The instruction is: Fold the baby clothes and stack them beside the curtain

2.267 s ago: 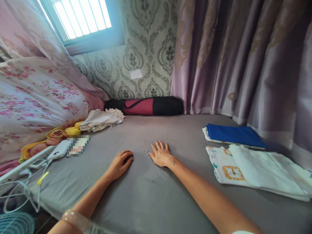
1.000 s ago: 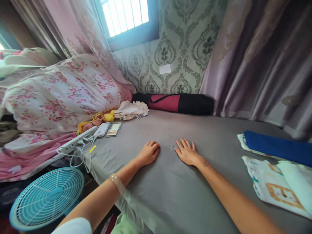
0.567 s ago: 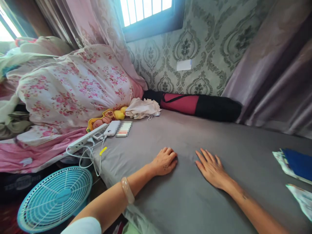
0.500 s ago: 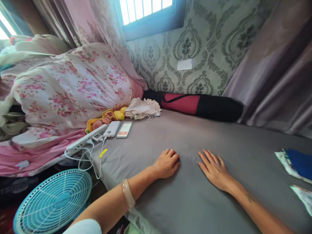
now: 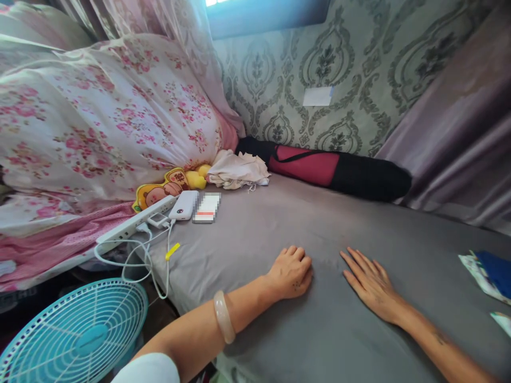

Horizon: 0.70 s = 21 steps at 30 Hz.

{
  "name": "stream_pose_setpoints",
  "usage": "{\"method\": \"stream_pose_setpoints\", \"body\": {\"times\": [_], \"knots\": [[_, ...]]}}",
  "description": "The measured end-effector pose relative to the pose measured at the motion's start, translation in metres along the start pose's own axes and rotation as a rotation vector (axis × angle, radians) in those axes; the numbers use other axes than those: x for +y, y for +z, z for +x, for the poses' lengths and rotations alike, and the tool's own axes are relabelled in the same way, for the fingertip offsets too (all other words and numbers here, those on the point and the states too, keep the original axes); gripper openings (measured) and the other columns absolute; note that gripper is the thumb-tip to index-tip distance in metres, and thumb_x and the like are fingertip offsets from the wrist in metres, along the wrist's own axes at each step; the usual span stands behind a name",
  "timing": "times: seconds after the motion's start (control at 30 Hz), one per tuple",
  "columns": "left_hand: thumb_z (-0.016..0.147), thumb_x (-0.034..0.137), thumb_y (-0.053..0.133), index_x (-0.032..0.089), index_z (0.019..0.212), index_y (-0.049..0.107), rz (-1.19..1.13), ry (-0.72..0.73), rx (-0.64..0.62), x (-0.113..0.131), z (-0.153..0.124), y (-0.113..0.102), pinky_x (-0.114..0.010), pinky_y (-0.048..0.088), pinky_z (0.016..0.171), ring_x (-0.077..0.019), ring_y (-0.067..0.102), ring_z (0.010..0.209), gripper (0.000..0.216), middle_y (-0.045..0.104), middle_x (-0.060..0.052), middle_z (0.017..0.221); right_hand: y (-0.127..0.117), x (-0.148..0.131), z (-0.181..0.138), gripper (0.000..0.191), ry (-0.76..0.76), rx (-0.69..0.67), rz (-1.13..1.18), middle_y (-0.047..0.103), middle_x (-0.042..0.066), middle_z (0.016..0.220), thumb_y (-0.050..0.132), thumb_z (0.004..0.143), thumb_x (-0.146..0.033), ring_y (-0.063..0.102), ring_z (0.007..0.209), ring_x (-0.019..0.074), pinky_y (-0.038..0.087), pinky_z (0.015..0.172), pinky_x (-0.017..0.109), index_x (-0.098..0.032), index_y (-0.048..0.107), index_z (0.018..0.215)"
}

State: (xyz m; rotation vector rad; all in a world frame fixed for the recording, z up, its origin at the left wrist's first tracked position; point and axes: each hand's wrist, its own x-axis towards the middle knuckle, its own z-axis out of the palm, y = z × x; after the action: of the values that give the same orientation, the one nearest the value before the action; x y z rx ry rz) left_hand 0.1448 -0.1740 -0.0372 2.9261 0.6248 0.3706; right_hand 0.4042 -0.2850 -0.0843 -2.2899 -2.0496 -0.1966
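Both my hands rest on a grey bed sheet (image 5: 279,223). My left hand (image 5: 290,272) lies on the sheet with its fingers curled under, and nothing shows inside them. A pale bangle (image 5: 223,323) circles that wrist. My right hand (image 5: 371,284) lies flat a short way to the right, fingers stretched out and slightly apart, holding nothing. The two hands do not touch.
A floral quilt (image 5: 99,122) is heaped at the left. Near it lie a white power bank (image 5: 183,205), a power strip with cables (image 5: 133,227), a yellow toy (image 5: 195,181) and a crumpled cloth (image 5: 238,170). A red-black roll (image 5: 339,170) lines the wall. A teal fan (image 5: 75,335) stands below. Folded blue fabric (image 5: 495,268) sits at right.
The view has turned left and dipped: the folded cloths slid off to the right edge and the fan came into sight. Both hands have stayed on the sheet in the same pose.
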Motion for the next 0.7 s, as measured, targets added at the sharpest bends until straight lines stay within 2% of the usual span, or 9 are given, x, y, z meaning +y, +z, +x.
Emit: {"method": "stream_pose_setpoints", "body": {"times": [0.4, 0.5, 0.6, 0.7], "knots": [[0.093, 0.034, 0.042, 0.018, 0.101, 0.056, -0.044, 0.004, 0.004, -0.002, -0.001, -0.001, -0.036, 0.046, 0.083, -0.0234, 0.051, 0.097, 0.022, 0.057, -0.010, 0.105, 0.001, -0.001, -0.001, 0.062, 0.012, 0.012, 0.026, 0.033, 0.006, 0.153, 0.020, 0.095, -0.054, 0.029, 0.140, 0.0259, 0.021, 0.114, 0.051, -0.024, 0.038, 0.146], [0.092, 0.034, 0.046, 0.017, 0.104, 0.058, -0.095, 0.136, -0.064, -0.016, 0.003, -0.010, -0.035, 0.046, 0.085, -0.0226, 0.054, 0.096, 0.024, 0.059, -0.011, 0.107, 0.003, 0.001, -0.002, 0.061, -0.006, 0.035, 0.027, 0.033, 0.006, 0.153, 0.021, 0.096, -0.054, 0.029, 0.140, 0.0257, 0.022, 0.114, 0.052, -0.024, 0.037, 0.146], [0.092, 0.028, 0.048, 0.017, 0.104, 0.060, -0.219, 0.278, -0.118, -0.040, 0.007, -0.022, -0.028, 0.045, 0.089, -0.0188, 0.058, 0.097, 0.020, 0.062, -0.009, 0.107, 0.005, 0.004, -0.004, 0.062, -0.034, 0.061, 0.022, 0.033, 0.006, 0.153, 0.020, 0.096, -0.053, 0.030, 0.140, 0.0258, 0.023, 0.114, 0.052, -0.023, 0.038, 0.146], [0.094, 0.023, 0.043, 0.018, 0.101, 0.061, -0.314, 0.268, -0.105, -0.068, 0.009, -0.029, -0.025, 0.045, 0.088, -0.0165, 0.060, 0.097, 0.019, 0.064, -0.008, 0.104, 0.009, 0.008, -0.004, 0.062, -0.047, 0.073, 0.033, 0.033, 0.006, 0.153, 0.020, 0.095, -0.054, 0.031, 0.139, 0.0263, 0.023, 0.113, 0.053, -0.024, 0.037, 0.147]]}}
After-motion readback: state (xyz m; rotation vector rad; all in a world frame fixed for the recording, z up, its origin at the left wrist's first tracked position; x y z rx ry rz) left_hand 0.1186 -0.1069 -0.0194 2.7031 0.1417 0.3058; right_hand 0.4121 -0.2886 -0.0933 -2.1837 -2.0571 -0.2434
